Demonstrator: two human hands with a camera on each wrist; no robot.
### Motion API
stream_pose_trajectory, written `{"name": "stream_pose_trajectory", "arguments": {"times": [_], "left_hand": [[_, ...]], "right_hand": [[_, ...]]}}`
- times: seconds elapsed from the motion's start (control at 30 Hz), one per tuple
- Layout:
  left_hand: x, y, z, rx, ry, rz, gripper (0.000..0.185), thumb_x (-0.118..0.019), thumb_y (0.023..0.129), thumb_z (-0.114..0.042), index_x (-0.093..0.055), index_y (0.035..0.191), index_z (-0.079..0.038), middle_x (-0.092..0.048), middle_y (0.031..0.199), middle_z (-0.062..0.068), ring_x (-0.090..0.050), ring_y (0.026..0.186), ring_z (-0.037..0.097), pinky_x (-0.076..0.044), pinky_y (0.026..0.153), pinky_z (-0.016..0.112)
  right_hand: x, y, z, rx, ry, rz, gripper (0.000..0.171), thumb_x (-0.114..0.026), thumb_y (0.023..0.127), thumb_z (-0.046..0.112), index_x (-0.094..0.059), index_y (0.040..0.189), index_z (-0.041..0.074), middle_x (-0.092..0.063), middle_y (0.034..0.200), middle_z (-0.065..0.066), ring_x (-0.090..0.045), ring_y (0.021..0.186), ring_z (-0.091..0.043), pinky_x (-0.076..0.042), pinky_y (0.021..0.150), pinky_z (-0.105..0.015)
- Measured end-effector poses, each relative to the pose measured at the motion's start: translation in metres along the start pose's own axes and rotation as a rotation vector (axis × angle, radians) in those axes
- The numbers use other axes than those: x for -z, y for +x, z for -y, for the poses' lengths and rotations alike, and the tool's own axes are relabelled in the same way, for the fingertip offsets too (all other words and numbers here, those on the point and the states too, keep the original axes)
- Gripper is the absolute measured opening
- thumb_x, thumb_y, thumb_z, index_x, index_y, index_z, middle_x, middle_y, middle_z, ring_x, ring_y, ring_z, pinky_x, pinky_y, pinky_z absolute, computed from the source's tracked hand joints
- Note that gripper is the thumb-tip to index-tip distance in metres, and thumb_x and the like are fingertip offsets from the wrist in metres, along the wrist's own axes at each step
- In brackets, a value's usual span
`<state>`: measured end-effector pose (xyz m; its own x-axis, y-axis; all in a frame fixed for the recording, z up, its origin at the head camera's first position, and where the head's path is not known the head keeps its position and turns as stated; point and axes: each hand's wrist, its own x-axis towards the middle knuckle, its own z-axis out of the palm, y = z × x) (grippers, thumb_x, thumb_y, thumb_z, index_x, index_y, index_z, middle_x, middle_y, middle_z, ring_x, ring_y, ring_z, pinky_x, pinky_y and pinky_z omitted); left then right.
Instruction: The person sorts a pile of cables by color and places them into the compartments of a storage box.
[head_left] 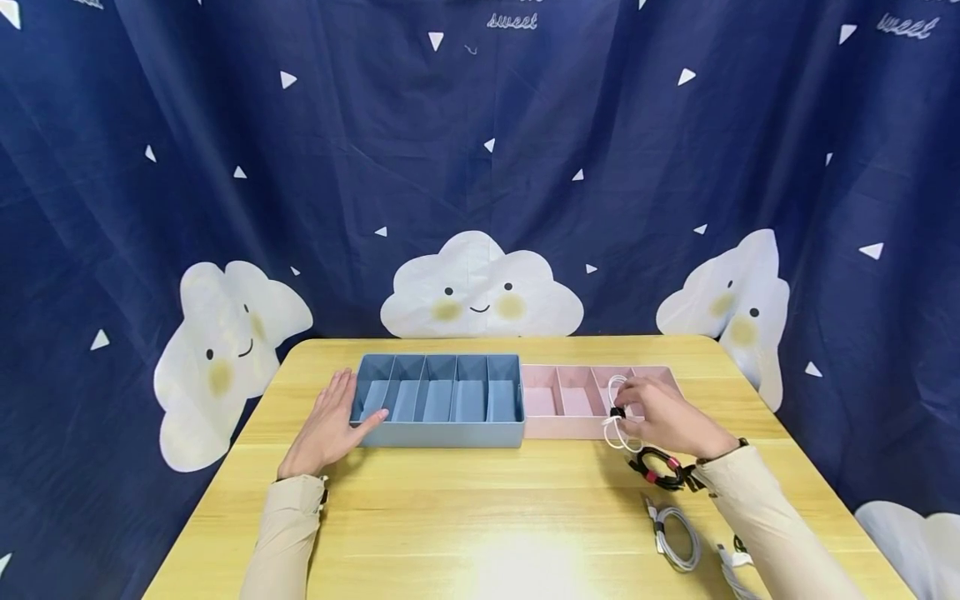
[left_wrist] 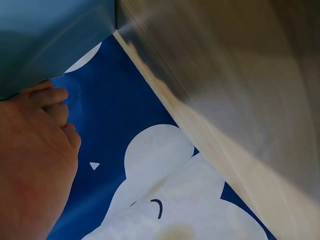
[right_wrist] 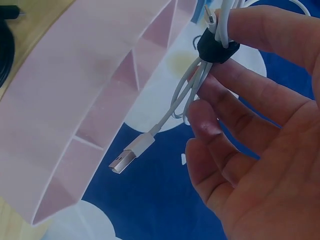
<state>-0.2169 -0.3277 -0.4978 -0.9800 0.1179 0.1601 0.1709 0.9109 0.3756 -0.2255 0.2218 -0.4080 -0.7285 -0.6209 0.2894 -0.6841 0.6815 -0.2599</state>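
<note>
My right hand (head_left: 667, 418) pinches a white USB cable (right_wrist: 139, 145) between thumb and fingers at the black strap (right_wrist: 216, 47) that bundles it. Both hand and cable are above the right part of a pink divided box (head_left: 562, 428), whose compartments the right wrist view shows side-on. At the left, my left hand (head_left: 321, 429) lies against the left end of a blue divided box (head_left: 442, 435), fingers straight, thumb across its front corner. In the left wrist view the fingertips are partly hidden behind the blue wall (left_wrist: 55, 40).
Right of centre on the wooden table (head_left: 435, 517) lie a coiled black cable (head_left: 675, 480) with red straps and a grey USB cable (head_left: 697, 546). Another grey cable (head_left: 731, 575) is partly covered by my right sleeve (head_left: 772, 517). A dark blue curtain (head_left: 480, 192) hangs behind.
</note>
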Motion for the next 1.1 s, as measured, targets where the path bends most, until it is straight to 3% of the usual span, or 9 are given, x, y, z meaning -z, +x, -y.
{"name": "stream_pose_trajectory", "arguments": {"times": [0.2, 0.37, 0.7, 0.93, 1.1], "left_hand": [[0.0, 0.002, 0.0, 0.003, -0.005, 0.007, 0.107, -0.053, 0.097, -0.069, -0.017, 0.162, 0.007, -0.011, 0.173, 0.026, -0.006, 0.162, 0.042, -0.013, 0.128, 0.067], [-0.001, 0.003, 0.0, -0.003, 0.002, 0.01, 0.107, -0.052, 0.097, -0.07, -0.016, 0.163, 0.006, -0.011, 0.173, 0.025, -0.005, 0.162, 0.042, -0.013, 0.128, 0.067], [0.0, 0.001, 0.0, -0.007, 0.001, -0.004, 0.106, -0.053, 0.097, -0.069, -0.018, 0.162, 0.008, -0.012, 0.172, 0.026, -0.007, 0.162, 0.043, -0.013, 0.128, 0.066], [0.0, 0.0, 0.001, 0.006, -0.011, 0.006, 0.108, -0.052, 0.097, -0.071, -0.018, 0.162, 0.008, -0.011, 0.173, 0.025, -0.006, 0.162, 0.042, -0.012, 0.129, 0.066], [0.0, 0.0, 0.0, 0.0, -0.019, 0.002, 0.108, -0.052, 0.097, -0.071, -0.018, 0.162, 0.008, -0.011, 0.173, 0.026, -0.006, 0.162, 0.043, -0.011, 0.128, 0.067]], "right_hand": [[0.0, 0.009, 0.001, 0.022, -0.002, 0.001, 0.011, -0.078, 0.081, 0.002, -0.076, 0.085, 0.012, -0.071, 0.097, -0.003, -0.066, 0.094, -0.02, -0.057, 0.091, -0.045], [-0.001, 0.015, 0.002, 0.029, -0.014, 0.017, 0.011, -0.078, 0.081, 0.004, -0.076, 0.085, 0.014, -0.07, 0.098, -0.002, -0.064, 0.09, -0.018, -0.055, 0.079, -0.035], [0.0, 0.027, 0.007, 0.022, -0.004, 0.047, 0.011, -0.078, 0.083, 0.006, -0.077, 0.084, 0.016, -0.068, 0.09, 0.004, -0.057, 0.081, -0.008, -0.05, 0.073, -0.028], [0.0, 0.033, 0.013, 0.016, 0.017, 0.031, 0.008, -0.08, 0.082, 0.006, -0.077, 0.085, 0.013, -0.067, 0.091, 0.001, -0.061, 0.091, -0.021, -0.051, 0.082, -0.04], [0.001, 0.036, 0.015, -0.019, 0.008, 0.041, 0.008, -0.079, 0.083, 0.008, -0.077, 0.085, 0.015, -0.068, 0.094, 0.001, -0.061, 0.092, -0.022, -0.051, 0.083, -0.042]]}}
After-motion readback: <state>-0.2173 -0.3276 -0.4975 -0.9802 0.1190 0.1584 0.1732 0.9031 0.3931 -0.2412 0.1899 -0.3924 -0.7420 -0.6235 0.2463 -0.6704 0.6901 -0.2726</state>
